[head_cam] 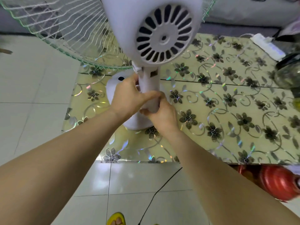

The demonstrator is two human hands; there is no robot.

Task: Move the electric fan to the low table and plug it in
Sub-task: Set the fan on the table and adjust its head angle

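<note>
A white electric fan (162,34) with a green-tinted wire cage stands at the left end of the low table (227,135), which has a glossy flower-patterned top. Its round base rests near the table's left edge, seen from behind the motor housing. My left hand (128,96) grips the fan's white neck from the left. My right hand (160,114) holds the same neck lower down, from the right. The fan's black cord (155,195) trails over the floor tiles below the table's front edge. A white power strip (267,47) lies at the table's far right corner.
A glass jar with a dark lid (289,73) stands at the table's right edge. A red ribbed container (276,181) sits on the floor under the front right of the table. White floor tiles spread left and front. My foot in a yellow slipper (116,219) shows at the bottom.
</note>
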